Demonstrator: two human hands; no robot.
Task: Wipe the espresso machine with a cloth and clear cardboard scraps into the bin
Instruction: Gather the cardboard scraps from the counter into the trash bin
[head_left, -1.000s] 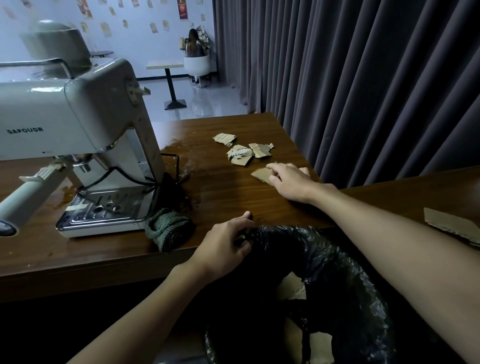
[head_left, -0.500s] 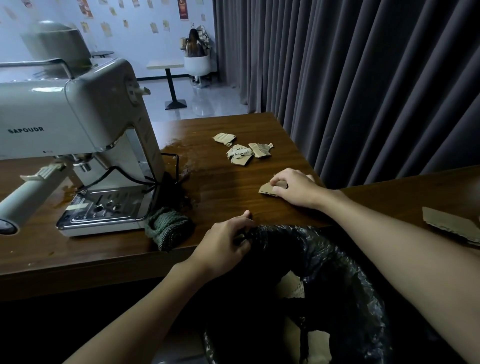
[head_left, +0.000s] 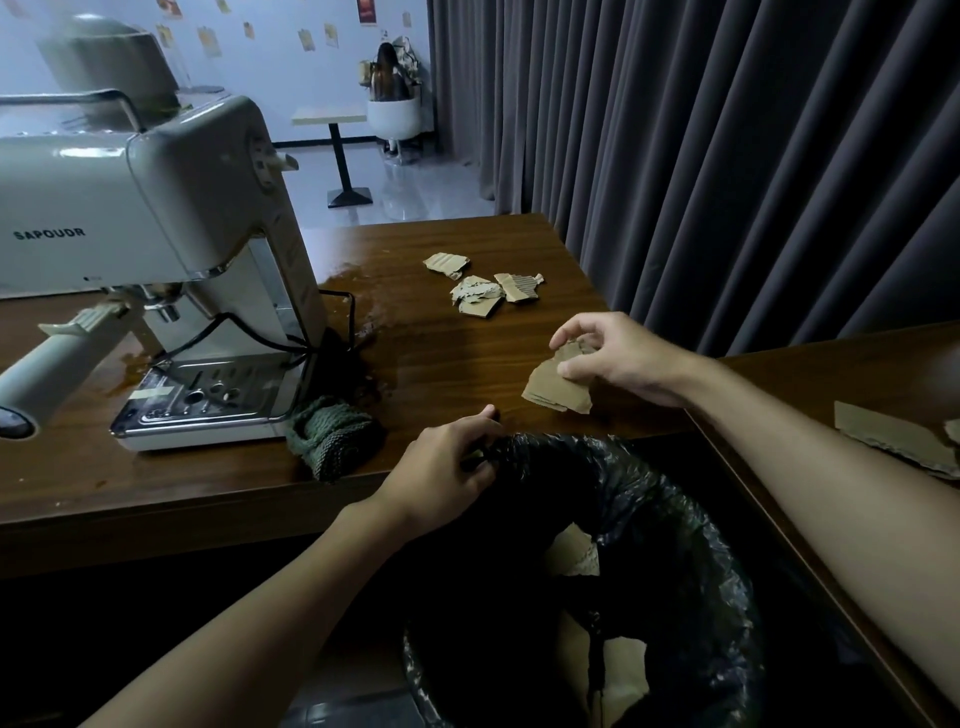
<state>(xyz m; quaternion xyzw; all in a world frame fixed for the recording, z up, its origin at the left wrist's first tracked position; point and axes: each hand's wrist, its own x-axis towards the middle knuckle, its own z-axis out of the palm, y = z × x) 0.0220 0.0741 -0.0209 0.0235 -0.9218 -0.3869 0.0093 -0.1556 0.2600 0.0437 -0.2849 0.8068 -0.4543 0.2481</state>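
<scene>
Mostly, dark bin (head_left: 655, 492) hides its cardboard scraps (head_left: 574, 557).

Espresso machine (head_left: 156, 197): cream. Cloth (head_left: 332, 436): dark green (knit pattern). Cardboard scraps (head_left: 485, 293): tan. Bin liner (head_left: 675, 519): black. Table (head_left: 457, 353): brown woodgrain.

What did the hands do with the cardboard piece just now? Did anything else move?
The right hand slid the cardboard scrap toward the table edge, then pinched it and raised it. The left hand keeps gripping the bin bag at its rim. The other scraps, green cloth and espresso machine stayed put.
</scene>
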